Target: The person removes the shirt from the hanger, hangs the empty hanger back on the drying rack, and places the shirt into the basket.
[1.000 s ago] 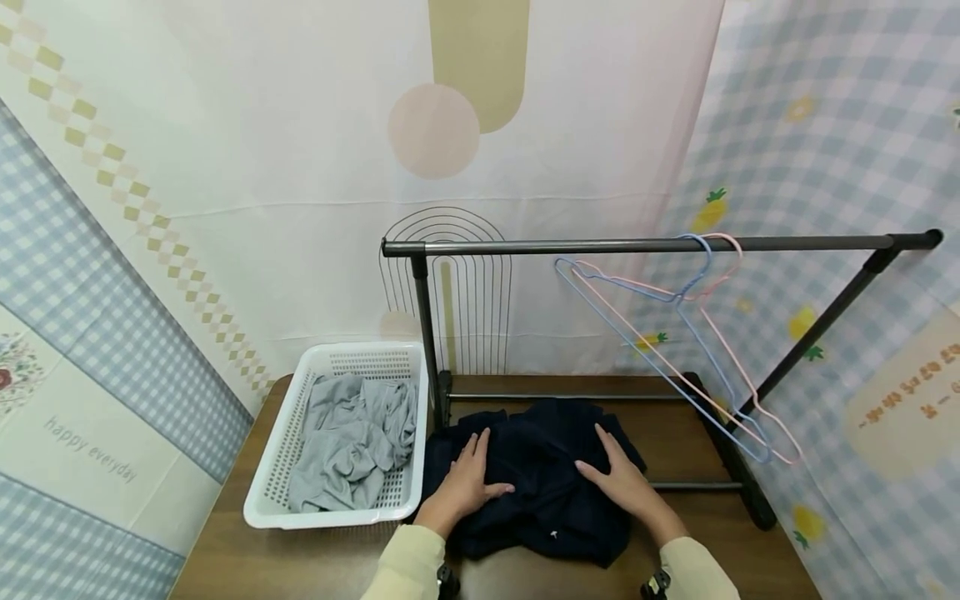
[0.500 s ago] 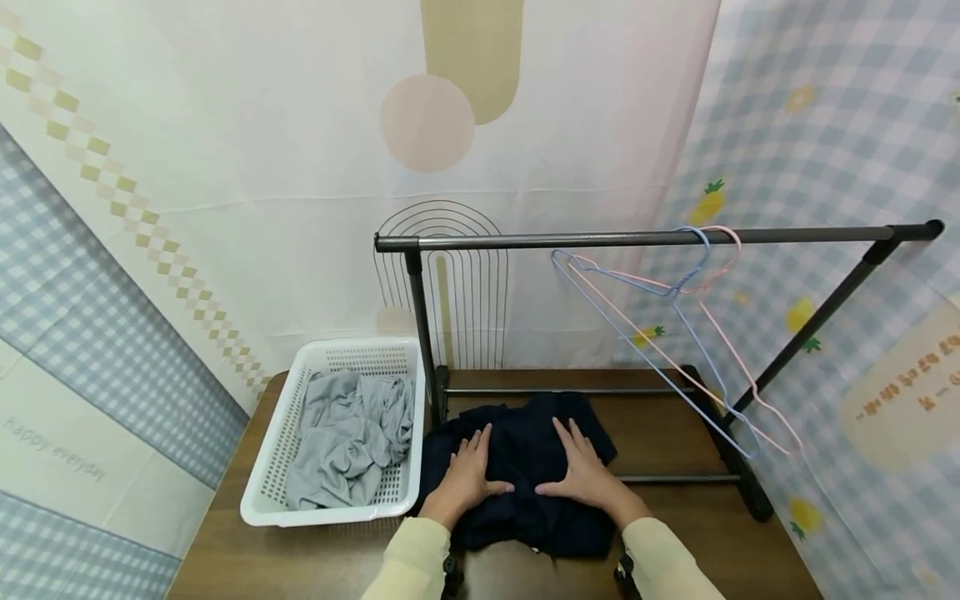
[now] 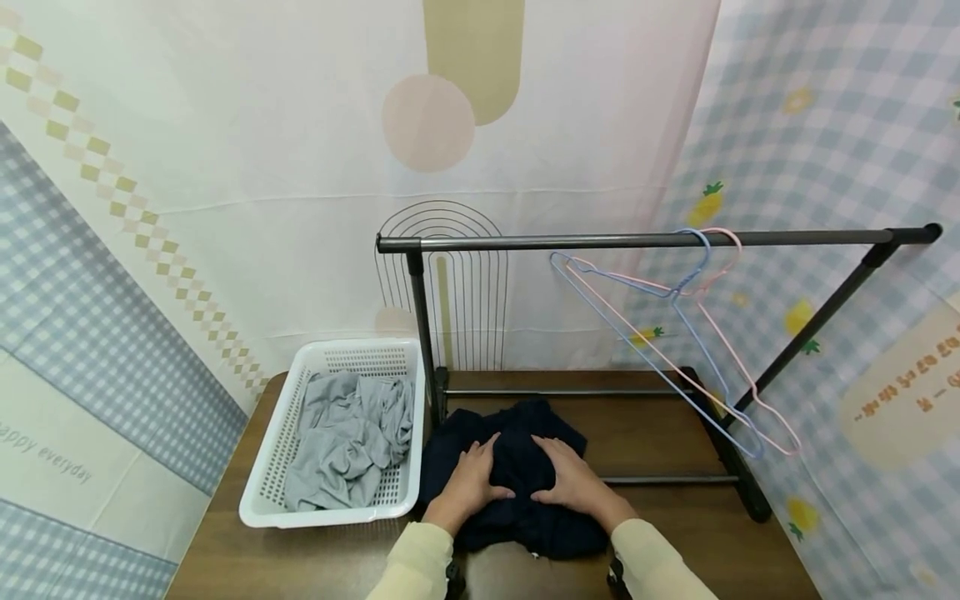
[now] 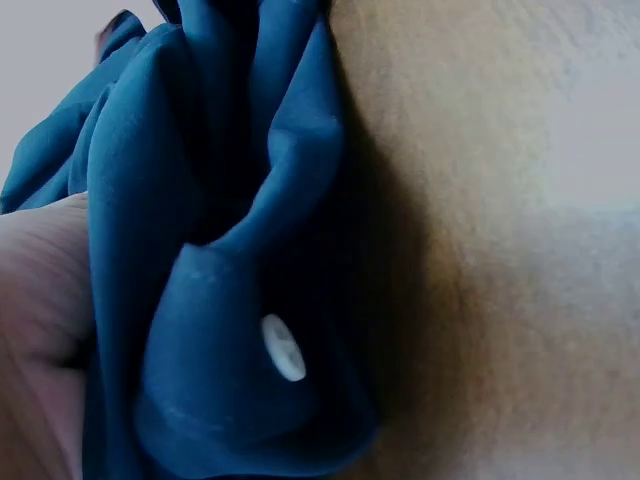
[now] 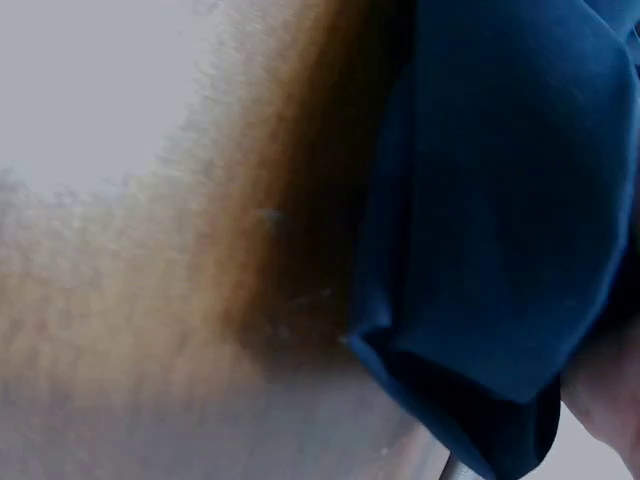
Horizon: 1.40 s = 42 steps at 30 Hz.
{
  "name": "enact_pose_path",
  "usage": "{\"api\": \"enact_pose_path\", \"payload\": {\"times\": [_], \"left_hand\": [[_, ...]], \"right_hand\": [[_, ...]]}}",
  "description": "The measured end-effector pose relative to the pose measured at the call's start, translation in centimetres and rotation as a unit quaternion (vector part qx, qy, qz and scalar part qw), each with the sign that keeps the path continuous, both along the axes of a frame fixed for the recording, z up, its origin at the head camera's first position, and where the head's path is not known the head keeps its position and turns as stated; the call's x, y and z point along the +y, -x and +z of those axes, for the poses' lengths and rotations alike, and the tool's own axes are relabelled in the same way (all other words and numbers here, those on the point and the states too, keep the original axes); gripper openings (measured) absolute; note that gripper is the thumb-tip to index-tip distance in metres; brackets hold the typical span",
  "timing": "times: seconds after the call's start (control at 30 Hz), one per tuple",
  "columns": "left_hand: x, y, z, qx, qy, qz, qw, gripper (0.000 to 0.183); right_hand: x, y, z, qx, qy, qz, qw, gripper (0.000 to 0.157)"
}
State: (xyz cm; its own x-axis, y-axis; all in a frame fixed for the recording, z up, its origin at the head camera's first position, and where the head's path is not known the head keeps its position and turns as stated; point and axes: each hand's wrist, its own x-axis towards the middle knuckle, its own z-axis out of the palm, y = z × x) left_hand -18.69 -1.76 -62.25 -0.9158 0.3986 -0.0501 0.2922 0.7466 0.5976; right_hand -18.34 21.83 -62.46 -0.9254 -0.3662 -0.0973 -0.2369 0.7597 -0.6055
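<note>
A dark navy garment (image 3: 517, 533) lies bunched on the wooden table, left of its middle, with a ridge of cloth rising between my hands. My left hand (image 3: 468, 483) rests on its left part, fingers pointing away from me and thumb toward the middle. Opposite it, my right hand (image 3: 573, 479) presses on the right part, its thumb facing the left one. In the left wrist view a white button (image 4: 284, 348) shows on a fold of the cloth. The right wrist view shows a draped edge of the garment (image 5: 500, 200), with only a bit of the hand beside it.
A white plastic basket (image 3: 258, 492) holding a crumpled grey garment (image 3: 352, 437) stands to the left. Behind and around the navy cloth is a black clothes rack (image 3: 525, 242). A blue hanger (image 3: 622, 333) and a pink hanger (image 3: 738, 358) hang on its bar.
My right hand has slid left, drawing the right side of the garment inward. The cloth is narrower and more heaped between my hands; my left hand has barely moved.
</note>
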Motion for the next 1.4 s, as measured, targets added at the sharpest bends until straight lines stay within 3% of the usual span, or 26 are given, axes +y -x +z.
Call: {"api": "enact_pose_path", "payload": {"times": [0.27,0.53,0.67,0.9,1.17,1.3,1.4], "left_hand": [[0.2,-0.4,-0.5,0.044,-0.006,-0.003,0.9990,0.080],[0.4,-1.0,-0.9,0.107,-0.034,0.000,0.9937,0.059],[0.4,-1.1,-1.1,0.099,-0.052,0.015,0.9937,0.062],[0.4,-0.8,-0.9,0.063,-0.059,0.026,0.9959,0.077],[0.4,-1.1,-0.4,0.058,-0.041,0.010,0.9974,0.080],[-0.2,-1.8,0.1,0.111,-0.008,0.015,0.9936,0.087],[-0.7,-2.3,0.5,0.177,0.046,0.042,0.9823,0.096]], "right_hand": [[-0.4,-0.6,-0.6,0.047,-0.011,0.003,0.999,0.077],[-0.7,-1.1,-1.1,0.100,0.025,-0.015,0.995,0.059],[-0.8,-1.2,-1.1,0.091,0.039,-0.026,0.995,0.053],[-0.7,-1.0,-0.7,0.063,0.042,-0.006,0.997,0.111],[-0.3,-0.6,-0.3,0.036,-0.014,0.050,0.998,0.076],[-0.3,-0.5,-0.2,0.027,-0.016,0.058,0.998,0.070],[-0.3,-0.5,-0.2,0.025,-0.015,0.057,0.998,0.069]]}}
